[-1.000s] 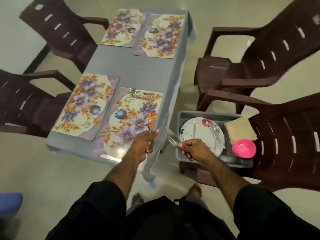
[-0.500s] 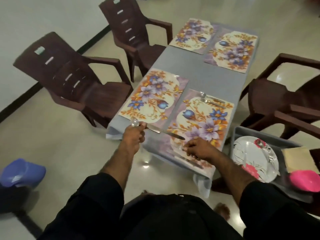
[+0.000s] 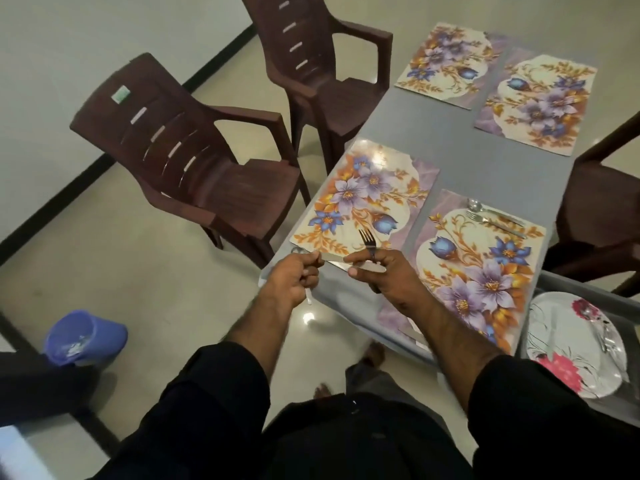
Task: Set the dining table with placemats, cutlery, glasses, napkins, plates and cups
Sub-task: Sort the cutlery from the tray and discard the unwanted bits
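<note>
L hand (image 3: 294, 282) grip curled round spoon (image 3: 298, 251), R hand (image 3: 384, 275) grip pinching fork (image 3: 367, 241) + knife (image 3: 334, 258)

A gray tray (image 3: 585, 289) and its flowered plate (image 3: 571, 344) run off the right edge. The right hand (image 3: 388, 275) hides the fork's (image 3: 367, 239) handle.

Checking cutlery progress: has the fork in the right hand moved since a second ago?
Yes. The fork went from beside the plate leftward, over the near-left placemat.
</note>
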A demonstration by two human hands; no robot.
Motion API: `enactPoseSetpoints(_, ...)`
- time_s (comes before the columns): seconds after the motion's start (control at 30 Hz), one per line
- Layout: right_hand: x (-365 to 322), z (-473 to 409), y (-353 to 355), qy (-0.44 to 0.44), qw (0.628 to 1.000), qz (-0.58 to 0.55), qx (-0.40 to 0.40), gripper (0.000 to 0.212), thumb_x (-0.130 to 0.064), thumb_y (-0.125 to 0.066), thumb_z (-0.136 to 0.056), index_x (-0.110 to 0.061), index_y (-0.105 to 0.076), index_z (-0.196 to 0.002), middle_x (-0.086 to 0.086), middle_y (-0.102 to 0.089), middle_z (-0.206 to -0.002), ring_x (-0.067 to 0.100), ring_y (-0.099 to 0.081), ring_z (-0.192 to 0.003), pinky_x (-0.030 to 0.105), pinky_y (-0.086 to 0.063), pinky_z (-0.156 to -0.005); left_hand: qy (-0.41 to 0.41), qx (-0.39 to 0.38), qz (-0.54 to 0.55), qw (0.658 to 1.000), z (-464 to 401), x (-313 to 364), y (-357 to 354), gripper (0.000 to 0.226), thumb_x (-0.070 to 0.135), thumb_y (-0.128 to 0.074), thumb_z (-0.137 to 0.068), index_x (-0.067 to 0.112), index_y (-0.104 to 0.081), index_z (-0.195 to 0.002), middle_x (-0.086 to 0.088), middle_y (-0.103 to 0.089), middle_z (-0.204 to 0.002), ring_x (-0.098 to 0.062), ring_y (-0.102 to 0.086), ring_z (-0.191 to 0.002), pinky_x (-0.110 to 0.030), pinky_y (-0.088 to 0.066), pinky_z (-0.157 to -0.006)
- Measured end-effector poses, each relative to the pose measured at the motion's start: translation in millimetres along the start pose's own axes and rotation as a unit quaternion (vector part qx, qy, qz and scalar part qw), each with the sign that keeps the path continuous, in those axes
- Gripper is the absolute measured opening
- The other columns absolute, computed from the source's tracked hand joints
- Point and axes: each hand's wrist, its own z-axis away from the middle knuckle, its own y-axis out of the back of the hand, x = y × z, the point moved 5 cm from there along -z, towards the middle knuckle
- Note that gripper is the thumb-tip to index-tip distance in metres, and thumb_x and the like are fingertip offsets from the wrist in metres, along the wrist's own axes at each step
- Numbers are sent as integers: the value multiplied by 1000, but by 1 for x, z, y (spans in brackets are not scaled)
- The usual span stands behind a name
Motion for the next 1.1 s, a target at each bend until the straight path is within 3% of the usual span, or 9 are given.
enactPoseSetpoints(0.17, -11, -63, -3, -17, 999, -36, 35, 21, -14, -73, -97, 6, -77, -104, -2, -69, -72, 2, -47, -50, 18, -38, -51, -20, 72, -161, 984, -13, 45, 18, 13, 18, -70, -103, 5, -68, -100, -7, -65, -73, -6, -28, -42, -19, -18, -37)
enactPoseSetpoints(0.3, -29, -110, -2, -38, 999, 2, 9, 30, -10, -71, -98, 19, -69, -90, 12, -70, -70, 1, -55, -46, 15, -44, -50, -80, 117, -163, 976, -25, 101, 33, 25, 24, -81, -95, 6, -67, -85, -9, -63, -74, -8, -31, -46, -22, -20, -40)
enactPoseSetpoints(0.4, -31, -134, -2, -47, 994, 92, -33, 34, -26, -80, -91, 8, -74, -86, 11, -75, -72, 12, -69, -60, 23, -56, -61, -90, 82, -155, 980, -32, 120, 23, 26, 23, -85, -92, 5, -67, -83, -10, -64, -76, -9, -32, -47, -22, -22, -40)
enactPoseSetpoints(0.47, -26, -147, -1, -69, 988, 131, -38, 30, -33, -84, -86, -4, -80, -84, 6, -77, -71, 12, -71, -63, 18, -55, -60, -88, 57, -166, 981, -39, 126, 9, 25, 22, -86, -91, 4, -69, -85, -9, -67, -76, -9, -34, -48, -22, -23, -42)
enactPoseSetpoints(0.6, -17, -165, 1, -110, 984, 139, 9, 26, -33, -90, -81, -8, -82, -77, 3, -76, -66, 10, -68, -58, 17, -53, -58, -78, 17, -180, 980, -60, 137, -20, 16, 15, -82, -93, 2, -74, -88, -9, -70, -76, -9, -30, -51, -23, -21, -46)
enactPoseSetpoints(0.7, -11, -176, 5, -126, 982, 129, 55, 29, -30, -94, -77, -8, -78, -66, 7, -73, -61, 13, -59, -54, 26, -53, -61, -67, -30, -208, 975, -87, 150, -31, 12, 14, -82, -92, 3, -78, -90, -11, -72, -81, -8, -29, -49, -23, -20, -45)
enactPoseSetpoints(0.8, -11, -183, 7, -140, 978, 116, 104, 30, -29, -95, -75, -7, -77, -65, 8, -73, -61, 14, -57, -56, 28, -50, -60, -72, -68, -256, 962, -115, 166, -41, 16, 13, -85, -88, 2, -78, -98, -19, -70, -88, -10, -32, -49, -21, -23, -44)
enactPoseSetpoints(0.97, -17, -189, 4, -145, 973, 101, 150, 24, -29, -91, -80, -13, -79, -67, 8, -74, -65, 14, -61, -62, 32, -50, -66, -57, -147, -372, 915, -144, 198, -62, 13, 11, -85, -88, 5, -77, -97, -4, -70, -72, -6, -45, -46, -21, -31, -47)
enactPoseSetpoints(1.1, -11, -187, 9, -155, 969, 126, 148, 22, -33, -86, -86, -18, -81, -71, 3, -76, -69, 11, -64, -63, 23, -49, -65, -47, -179, -413, 892, -166, 205, -77, 10, 8, -79, -94, 5, -73, -86, -4, -67, -67, -9, -45, -47, -20, -30, -44)
